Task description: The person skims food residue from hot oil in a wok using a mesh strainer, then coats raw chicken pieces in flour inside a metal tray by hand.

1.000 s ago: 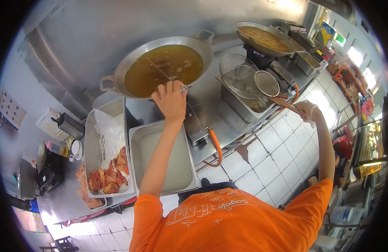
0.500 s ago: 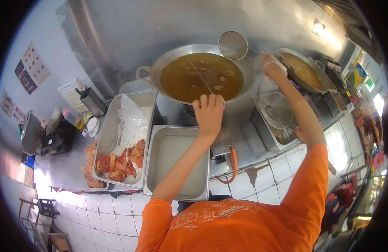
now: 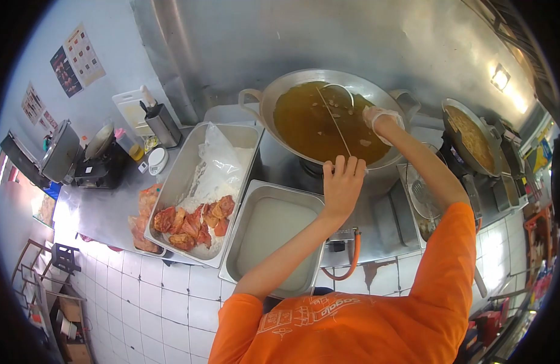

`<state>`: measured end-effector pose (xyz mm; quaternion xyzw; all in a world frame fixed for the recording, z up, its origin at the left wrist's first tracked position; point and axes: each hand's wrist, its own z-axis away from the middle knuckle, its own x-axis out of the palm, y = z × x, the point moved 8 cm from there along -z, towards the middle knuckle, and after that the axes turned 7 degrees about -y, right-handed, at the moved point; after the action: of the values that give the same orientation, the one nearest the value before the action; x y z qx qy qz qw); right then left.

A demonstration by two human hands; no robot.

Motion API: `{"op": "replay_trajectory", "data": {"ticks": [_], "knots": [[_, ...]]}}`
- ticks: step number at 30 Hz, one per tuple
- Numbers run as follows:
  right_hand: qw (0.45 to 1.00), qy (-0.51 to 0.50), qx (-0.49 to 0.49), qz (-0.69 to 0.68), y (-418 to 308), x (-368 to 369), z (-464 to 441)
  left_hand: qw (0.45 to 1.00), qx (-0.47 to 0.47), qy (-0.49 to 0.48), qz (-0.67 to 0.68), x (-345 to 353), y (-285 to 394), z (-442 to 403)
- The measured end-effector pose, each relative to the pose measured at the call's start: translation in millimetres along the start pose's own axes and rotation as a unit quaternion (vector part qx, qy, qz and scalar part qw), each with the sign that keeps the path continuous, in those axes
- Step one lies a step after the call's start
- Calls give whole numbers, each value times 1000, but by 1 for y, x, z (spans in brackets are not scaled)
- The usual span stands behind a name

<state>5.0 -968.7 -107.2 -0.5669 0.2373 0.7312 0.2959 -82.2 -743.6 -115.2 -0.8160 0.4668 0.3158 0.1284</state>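
A large wok [image 3: 292, 82] of brown oil, with pale bits floating in it, sits at the centre. My left hand [image 3: 345, 182] is at its near rim, fingers closed round the end of a thin metal rod [image 3: 334, 120] that reaches into the oil. My right hand [image 3: 383, 121], in a clear plastic glove, is closed over the wok's right side. It grips the handle of a round strainer [image 3: 340, 88], whose rim shows as a curved line in the oil. The rest of the strainer is under the oil or hidden.
A tray of white flour [image 3: 246, 134] holds a plastic bag and reddish meat pieces. Beside it stands a tray of cloudy liquid [image 3: 231, 258]. A second wok [image 3: 474, 136] is at the right, near a slotted spoon [image 3: 420, 191]. An orange hose [image 3: 356, 258] hangs at the counter edge.
My right hand has swung from the right side to over the large wok, and the strainer has gone down into the oil. The view has turned, shifting the scene rightward. My left hand keeps its hold.
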Motion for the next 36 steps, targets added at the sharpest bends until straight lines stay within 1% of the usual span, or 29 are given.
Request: {"op": "replay_trajectory", "data": {"ticks": [1,2,3,4,6,7,9,10,12,13,15,16,17,18,19,21,22,24,25,27,31,33,34,36], "knots": [[1000,-2,-2,0,0,5,-7,1000,-1,-2,-1,0,-1,0],[987,-17,-94,128,-14,17,-15,1000,0,2,-2,0,-1,0],[949,-32,-185,253,-29,28,-12,1000,1,5,-1,-1,0,0],[949,-33,-185,253,-28,31,-12,1000,1,4,0,-2,-1,-1],[925,-68,-252,278,-33,46,-3,1000,1,1,-4,-3,0,0],[924,-69,-251,279,-30,49,1,1000,0,0,-2,-2,0,0],[939,-49,-287,184,-28,44,11,1000,0,3,5,-1,-1,0],[939,-49,-286,183,-22,45,9,1000,1,3,6,0,-1,0],[889,-18,-410,202,-22,48,17,1000,2,0,12,1,-1,1],[891,-18,-408,200,-14,48,13,1000,5,-1,13,1,0,1],[842,17,-504,193,-10,43,23,1000,2,-1,13,0,0,0],[843,18,-502,191,-13,33,43,1000,5,-1,15,-1,1,1],[902,-54,-425,60,-4,20,53,1000,6,0,12,-1,1,0],[931,-125,-335,-74,7,12,60,1000,6,2,9,-1,1,0],[932,-124,-332,-76,12,9,63,1000,9,1,11,-1,2,0],[931,-206,-257,-159,31,15,66,1000,9,0,15,-1,2,0],[932,-204,-253,-161,37,12,71,1000,12,1,18,-2,3,0],[913,-230,-240,-236,47,8,84,1000,11,5,20,-4,2,0],[914,-227,-237,-238,54,7,85,1000,14,6,23,-4,3,-1],[889,-266,-204,-312,73,9,90,1000,12,9,16,-3,3,0],[907,-258,-167,-286,102,-5,97,999,18,15,26,-2,4,1],[951,-182,-169,-187,112,-22,96,1000,22,21,4,-2,5,2],[951,-181,-166,-188,113,-27,100,999,24,21,6,-2,6,2],[982,-86,-154,-65,116,-47,102,1000,18,16,13,-3,4,2]]}}
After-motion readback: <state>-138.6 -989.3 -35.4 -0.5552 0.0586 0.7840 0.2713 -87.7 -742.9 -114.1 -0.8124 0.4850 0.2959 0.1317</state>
